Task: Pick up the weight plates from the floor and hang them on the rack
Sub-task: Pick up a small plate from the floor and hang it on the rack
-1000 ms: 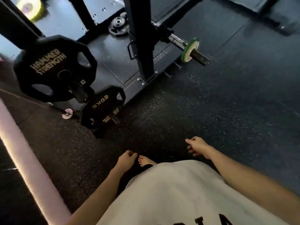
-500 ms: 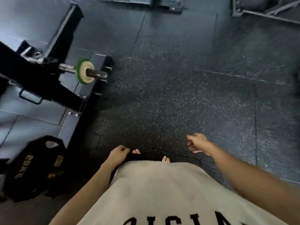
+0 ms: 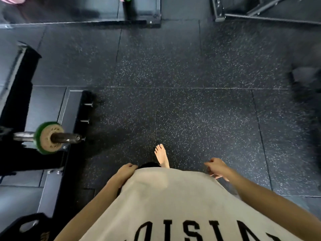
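A black weight plate (image 3: 26,226) with grip holes shows at the bottom left corner, partly cut off by the frame edge. The black rack (image 3: 15,94) runs along the left side. My left hand (image 3: 126,170) hangs at my side by the hem of my beige shirt, fingers loosely curled, holding nothing. My right hand (image 3: 216,166) hangs out to the right, fingers loosely curled and empty. Both hands are well away from the plate.
A barbell (image 3: 66,137) with a small green plate (image 3: 46,137) sticks out from the rack at the left, at about hip level. My bare foot (image 3: 161,154) steps on speckled rubber floor (image 3: 199,110). Metal frames (image 3: 260,14) stand at the far side.
The view has swung right and away from the rack; the hung plates have slid out of view toward the bottom left. Both hands stay empty at my sides as I step forward.
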`<state>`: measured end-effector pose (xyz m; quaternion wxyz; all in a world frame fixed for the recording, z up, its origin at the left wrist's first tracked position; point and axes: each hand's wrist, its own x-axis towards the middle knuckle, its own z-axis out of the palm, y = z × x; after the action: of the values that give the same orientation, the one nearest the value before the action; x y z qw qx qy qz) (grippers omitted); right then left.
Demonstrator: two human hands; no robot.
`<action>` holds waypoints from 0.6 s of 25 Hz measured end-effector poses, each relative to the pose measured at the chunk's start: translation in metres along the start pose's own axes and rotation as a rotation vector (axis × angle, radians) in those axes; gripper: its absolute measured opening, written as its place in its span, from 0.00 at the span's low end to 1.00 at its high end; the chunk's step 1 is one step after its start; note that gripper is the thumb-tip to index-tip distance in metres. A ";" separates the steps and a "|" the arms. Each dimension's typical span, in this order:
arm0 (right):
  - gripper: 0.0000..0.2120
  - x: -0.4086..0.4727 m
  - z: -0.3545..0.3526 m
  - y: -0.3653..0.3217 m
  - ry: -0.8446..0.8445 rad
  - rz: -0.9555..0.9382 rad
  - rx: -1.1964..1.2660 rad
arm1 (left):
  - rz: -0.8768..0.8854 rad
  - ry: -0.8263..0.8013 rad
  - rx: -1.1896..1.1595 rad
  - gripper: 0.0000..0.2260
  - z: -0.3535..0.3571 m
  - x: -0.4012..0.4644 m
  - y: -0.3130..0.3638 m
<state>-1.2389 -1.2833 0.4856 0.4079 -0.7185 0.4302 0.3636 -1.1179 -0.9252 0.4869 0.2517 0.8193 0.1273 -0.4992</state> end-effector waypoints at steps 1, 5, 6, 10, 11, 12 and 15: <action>0.09 0.010 -0.012 -0.017 0.026 -0.002 0.013 | 0.014 0.007 0.021 0.10 -0.016 0.013 0.019; 0.11 0.048 -0.066 -0.099 0.137 -0.057 0.076 | 0.057 0.054 0.060 0.08 -0.083 0.056 0.114; 0.11 0.057 -0.077 -0.118 0.135 -0.053 0.093 | 0.059 0.062 0.067 0.08 -0.096 0.067 0.136; 0.09 0.107 -0.123 -0.184 0.080 -0.019 0.078 | 0.068 0.017 0.014 0.08 -0.137 0.109 0.214; 0.09 0.124 -0.137 -0.202 0.061 -0.017 0.038 | 0.061 0.001 0.009 0.08 -0.144 0.121 0.230; 0.09 0.140 -0.152 -0.222 0.043 -0.021 -0.005 | 0.033 -0.006 -0.006 0.09 -0.150 0.132 0.246; 0.10 0.186 -0.209 -0.294 0.027 -0.054 -0.129 | -0.025 0.085 -0.049 0.09 -0.175 0.163 0.290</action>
<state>-0.8657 -1.4441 0.4876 0.3645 -0.7595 0.3919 0.3697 -0.7760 -1.0819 0.4915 0.2599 0.8317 0.1603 -0.4637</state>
